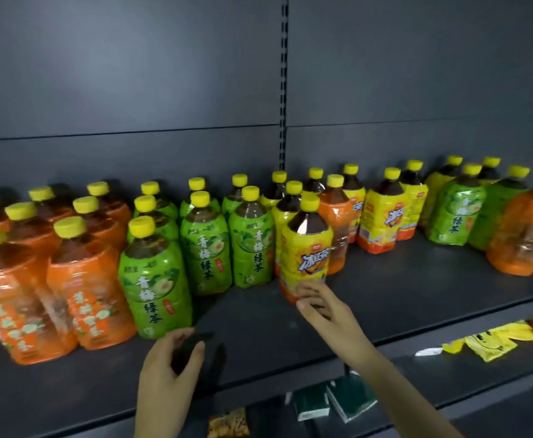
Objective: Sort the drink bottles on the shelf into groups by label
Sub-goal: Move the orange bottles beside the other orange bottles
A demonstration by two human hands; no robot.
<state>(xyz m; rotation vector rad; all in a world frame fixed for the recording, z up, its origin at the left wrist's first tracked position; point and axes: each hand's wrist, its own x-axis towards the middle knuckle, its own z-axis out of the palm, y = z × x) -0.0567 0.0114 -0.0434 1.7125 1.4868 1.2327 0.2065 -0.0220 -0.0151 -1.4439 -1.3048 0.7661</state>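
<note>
The right hand is reaching to the foot of the front yellow-label bottle, its fingers lying loose and fairly straight with the tips touching or just meeting the lower label, so it is not gripping anything yet. The left hand is hovering low over the front of the shelf, fingers loosely curled and holding nothing. That yellow-label bottle is standing upright near the middle of the shelf, just beside the green-label bottles, which are sitting next to the orange-label bottles at the left end. The left part is looking grouped already, while the right part is looking mixed: an orange-label bottle is standing right behind the yellow one, more yellow bottles are standing beyond it, then a green bottle and a large orange bottle at the far right. The step in hand is probably settling this yellow bottle as the start of its own row. To do it well, the right hand is better off wrapping the body higher up rather than nudging the base, since a tall bottle pushed low is liable to tip into its neighbours. Sliding it upright with its label facing out, touching the green row but not crowding it, is leaving room behind for the other yellow ones.
</note>
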